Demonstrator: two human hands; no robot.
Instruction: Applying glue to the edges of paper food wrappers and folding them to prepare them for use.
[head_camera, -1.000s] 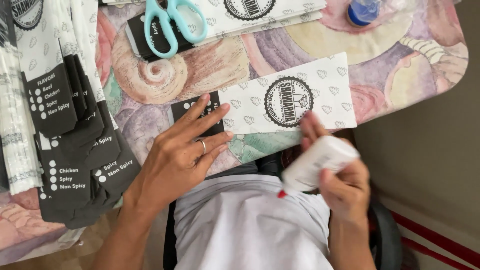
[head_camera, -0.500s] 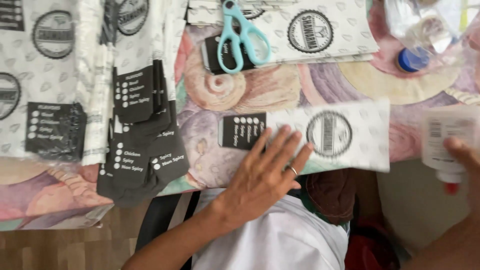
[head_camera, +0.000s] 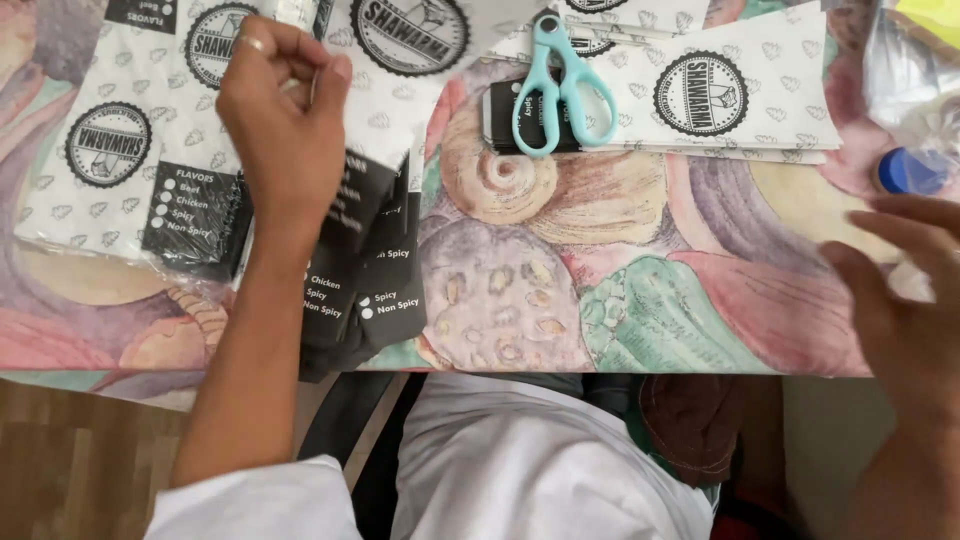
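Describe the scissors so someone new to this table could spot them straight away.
Start from the table with the painted shell-pattern cloth and look to its far edge, right of centre. There the light-blue-handled scissors lie on a stack of white printed paper sleeves, blades pointing away from the person. They are the only tool among flat paper.

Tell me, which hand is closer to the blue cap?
Right. The right hand lies just below the blue cap at the table's right edge. The left hand is far across the table, on the paper sleeves.
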